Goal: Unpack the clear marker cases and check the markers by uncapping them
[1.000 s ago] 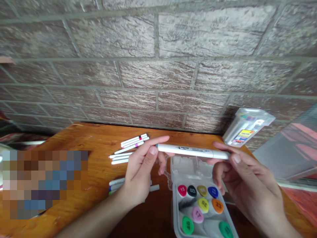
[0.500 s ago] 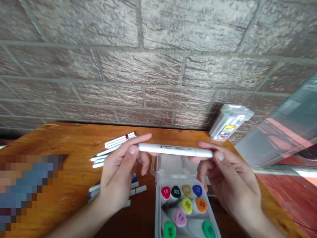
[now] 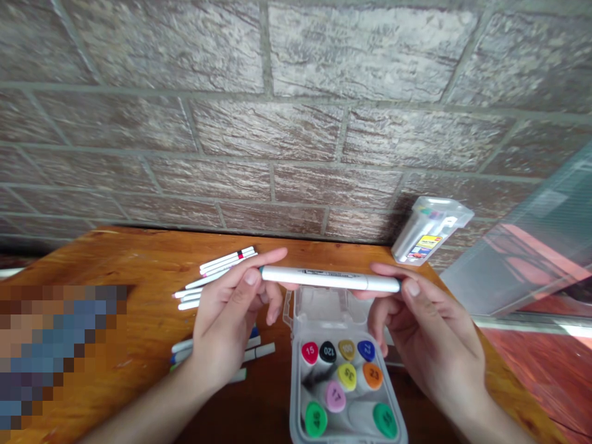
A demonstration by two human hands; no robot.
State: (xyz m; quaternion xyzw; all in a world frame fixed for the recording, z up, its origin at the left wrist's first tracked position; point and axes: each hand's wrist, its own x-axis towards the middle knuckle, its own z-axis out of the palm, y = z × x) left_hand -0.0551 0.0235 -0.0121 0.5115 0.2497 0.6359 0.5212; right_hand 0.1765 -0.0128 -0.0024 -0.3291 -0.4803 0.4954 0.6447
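A white marker with printing along its barrel lies level between my two hands. My left hand pinches its left end between thumb and fingers, with the index finger stretched out above. The right end, which shows a dark teal tip, is pinched by my right hand. Below the marker stands an open clear plastic case with its lid folded back. Upright in it are several markers with numbered, coloured ends, among them a red one, a pink one and an orange one.
Several white markers lie on the wooden table beyond my left hand. More markers lie partly hidden behind my left forearm. A second clear case leans near the brick wall at the back right.
The view has shifted slightly. Both hands keep hold of the marker in nearly the same pose; the case and loose markers look unmoved.
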